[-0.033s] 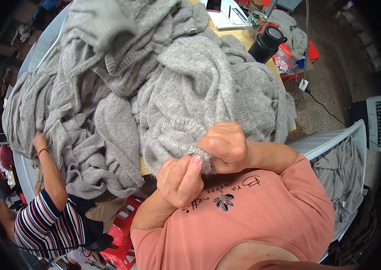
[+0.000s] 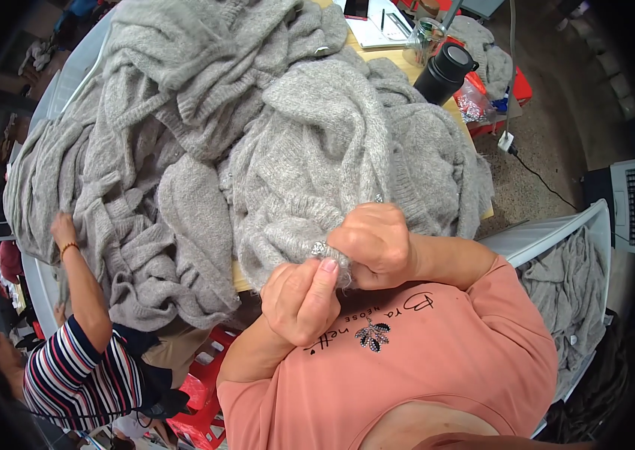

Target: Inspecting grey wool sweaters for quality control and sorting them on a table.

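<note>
A grey knit garment point(image 2: 317, 157) lies bunched on the table in front of me. At its near edge, beside a small shiny, silvery button-like piece point(image 2: 320, 248), my left hand point(image 2: 299, 304) is closed, thumb pressed on the knit. Close on its right, my right hand point(image 2: 376, 244) is curled into a fist gripping the same garment. Another shiny bit point(image 2: 378, 199) shows just above the right knuckles. What lies inside the fingers is hidden.
More grey knitwear point(image 2: 190, 202) heaps to the left, where a co-worker's hand point(image 2: 64, 229) touches it. A black bottle point(image 2: 446, 73), glass jar point(image 2: 424, 41) and notebook point(image 2: 374, 30) stand far right. A white bin point(image 2: 595, 214) holds knitwear at right; a red stool point(image 2: 209, 382) is below.
The blurred grey knitwear at the upper left has come to rest on the heap. The co-worker's hand has shifted slightly. Both my hands keep their place and grip.
</note>
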Demonstrator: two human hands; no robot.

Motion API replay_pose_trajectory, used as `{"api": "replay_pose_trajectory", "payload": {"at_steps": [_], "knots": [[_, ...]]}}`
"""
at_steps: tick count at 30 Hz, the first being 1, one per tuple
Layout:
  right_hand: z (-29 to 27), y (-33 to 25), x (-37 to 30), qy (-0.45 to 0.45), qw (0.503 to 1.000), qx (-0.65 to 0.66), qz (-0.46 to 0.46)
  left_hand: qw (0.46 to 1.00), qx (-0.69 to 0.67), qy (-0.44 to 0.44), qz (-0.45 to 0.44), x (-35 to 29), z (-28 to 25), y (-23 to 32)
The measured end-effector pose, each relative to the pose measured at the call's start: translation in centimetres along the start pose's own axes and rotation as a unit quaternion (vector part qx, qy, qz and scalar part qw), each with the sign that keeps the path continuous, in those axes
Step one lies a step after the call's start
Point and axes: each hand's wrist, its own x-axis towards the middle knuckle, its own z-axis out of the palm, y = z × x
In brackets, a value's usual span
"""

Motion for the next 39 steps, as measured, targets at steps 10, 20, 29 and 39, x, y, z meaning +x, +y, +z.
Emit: {"api": "replay_pose_trajectory", "payload": {"at_steps": [10,20,29,39], "knots": [[-3.8,3.4,-2.2,0.041,0.979,-0.140,0.141,0.962,-0.016,0.022,-0.273,-1.1,1.1,-3.5],[-4.5,5.6,-2.2,-0.233,0.871,-0.322,0.289,0.811,-0.223,-0.052,-0.538,-1.7,2.1,-3.8],[-1.5,2.3,-0.2,-0.201,0.965,0.008,0.168,0.854,-0.246,-0.036,-0.457,-0.3,1.9,-2.2],[-0.6,3.4,-0.9,-0.106,0.952,0.167,0.233,0.774,-0.384,0.008,-0.503,-1.2,1.8,-2.9]]}}
